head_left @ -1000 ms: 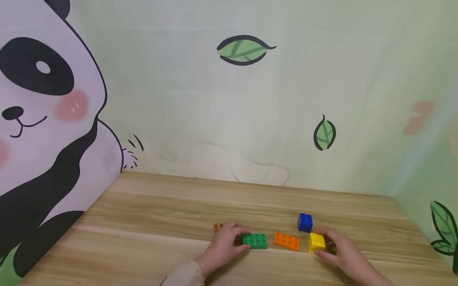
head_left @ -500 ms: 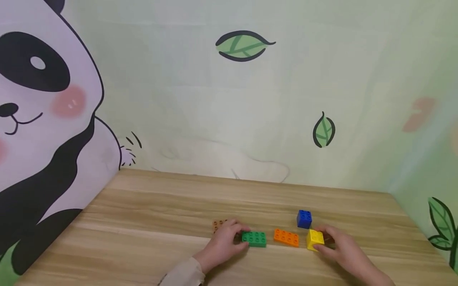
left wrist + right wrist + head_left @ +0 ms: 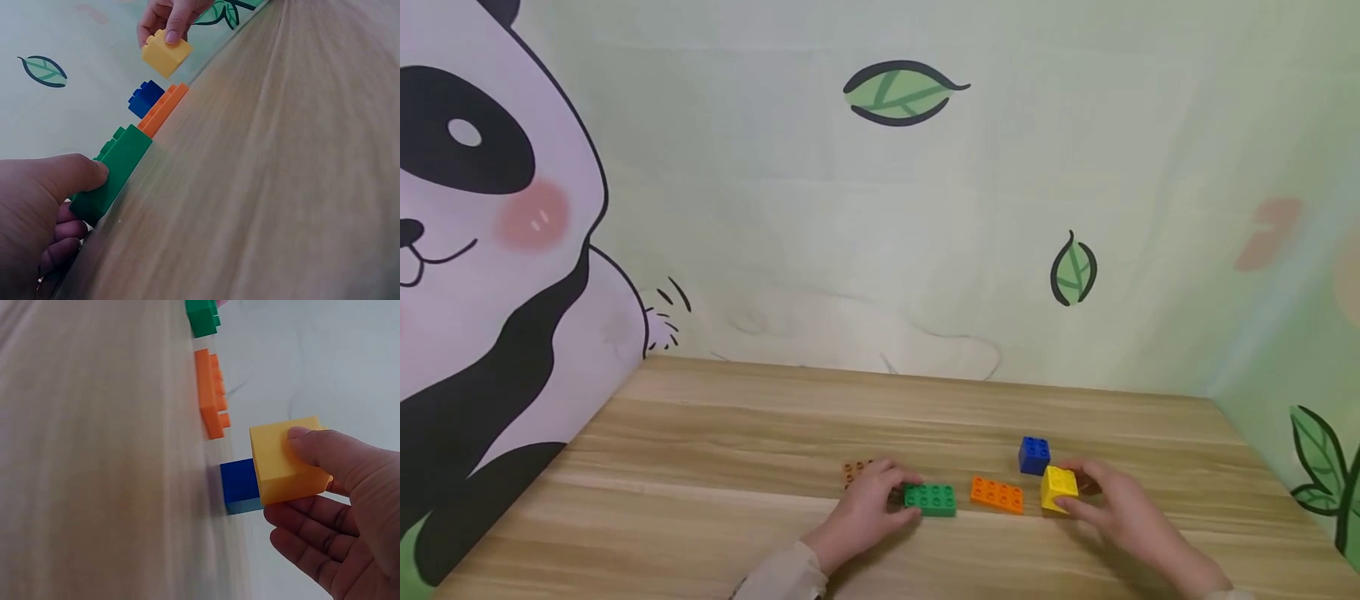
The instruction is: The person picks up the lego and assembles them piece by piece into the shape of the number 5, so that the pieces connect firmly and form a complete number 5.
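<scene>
In the head view my right hand [image 3: 1123,508] pinches a yellow block [image 3: 1059,487] between thumb and fingers; the left wrist view shows this yellow block [image 3: 166,53] raised off the table. A blue block [image 3: 1034,455] stands just behind it. My left hand [image 3: 867,508] grips the left end of a green block [image 3: 930,499], thumb on its near side. Between the green and yellow blocks lies a flat orange block [image 3: 997,493]. In the right wrist view the yellow block [image 3: 287,459] partly covers the blue block [image 3: 242,486].
A brown studded block [image 3: 852,472] lies behind my left hand, partly hidden by it. The wooden table [image 3: 737,433] meets a pale green wall cloth [image 3: 775,208] with a panda and leaves printed on it.
My right hand has closed its pinch on the yellow block and lifted it slightly off the table. My left hand still grips the green block in place. The head view has shifted slightly.
</scene>
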A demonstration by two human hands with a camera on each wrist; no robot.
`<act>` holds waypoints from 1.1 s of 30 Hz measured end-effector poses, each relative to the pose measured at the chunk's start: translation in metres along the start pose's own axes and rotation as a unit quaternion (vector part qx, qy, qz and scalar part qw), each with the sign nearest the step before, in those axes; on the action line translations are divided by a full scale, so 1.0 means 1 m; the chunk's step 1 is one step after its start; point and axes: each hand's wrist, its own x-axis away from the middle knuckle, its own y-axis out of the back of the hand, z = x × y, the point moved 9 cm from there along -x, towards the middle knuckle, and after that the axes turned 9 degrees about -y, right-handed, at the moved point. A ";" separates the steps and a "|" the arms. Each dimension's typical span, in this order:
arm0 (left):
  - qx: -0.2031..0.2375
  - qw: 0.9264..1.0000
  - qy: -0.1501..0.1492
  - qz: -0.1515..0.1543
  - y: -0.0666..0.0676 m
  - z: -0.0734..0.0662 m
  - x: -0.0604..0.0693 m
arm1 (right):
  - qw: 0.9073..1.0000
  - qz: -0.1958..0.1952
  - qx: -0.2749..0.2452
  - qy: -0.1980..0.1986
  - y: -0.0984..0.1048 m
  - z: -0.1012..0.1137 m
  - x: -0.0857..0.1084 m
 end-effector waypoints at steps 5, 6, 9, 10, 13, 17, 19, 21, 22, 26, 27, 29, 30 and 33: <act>-0.006 1.000 -0.007 -0.005 0.001 0.000 0.000 | 1.000 -0.016 -0.001 0.021 0.007 0.010 -0.001; -0.009 1.000 -0.008 -0.005 0.001 0.000 -0.001 | 0.999 -0.019 -0.005 0.027 0.009 0.012 -0.001; -0.011 1.000 -0.003 -0.004 0.000 0.002 -0.001 | 0.999 -0.028 -0.008 0.045 0.012 0.019 -0.002; -0.009 1.000 -0.001 -0.003 0.000 0.003 -0.001 | 0.998 -0.031 -0.009 0.049 0.013 0.021 -0.002; -0.005 1.000 0.001 -0.001 -0.001 0.003 -0.001 | 0.998 -0.036 -0.013 0.058 0.015 0.027 -0.003; -0.007 1.000 -0.006 -0.002 0.000 0.001 0.000 | 0.997 -0.048 -0.017 0.066 0.018 0.034 -0.005; -0.006 1.000 -0.005 0.000 -0.001 0.001 0.000 | 0.996 -0.051 -0.017 0.066 0.019 0.038 -0.006; -0.004 1.000 -0.005 0.003 -0.001 0.002 0.000 | 0.996 -0.046 -0.020 0.067 0.019 0.041 -0.007; -0.002 1.000 -0.004 0.004 -0.001 0.002 0.001 | 0.997 -0.042 -0.022 0.068 0.019 0.044 -0.008; 0.003 1.000 0.000 0.008 -0.002 0.003 0.001 | 0.997 -0.027 -0.028 0.071 0.015 0.052 -0.010; 0.003 1.000 0.001 0.008 -0.002 0.003 0.000 | 0.997 -0.024 -0.028 0.070 0.013 0.054 -0.011; 0.003 1.000 0.003 0.008 -0.002 0.003 0.000 | 0.997 -0.019 -0.032 0.067 0.010 0.057 -0.013; 0.002 1.000 0.003 0.008 -0.002 0.003 0.000 | 0.997 -0.016 -0.034 0.067 0.008 0.059 -0.014; -0.001 1.000 0.003 0.007 -0.001 0.003 0.000 | 0.996 -0.008 -0.046 0.072 0.002 0.064 -0.016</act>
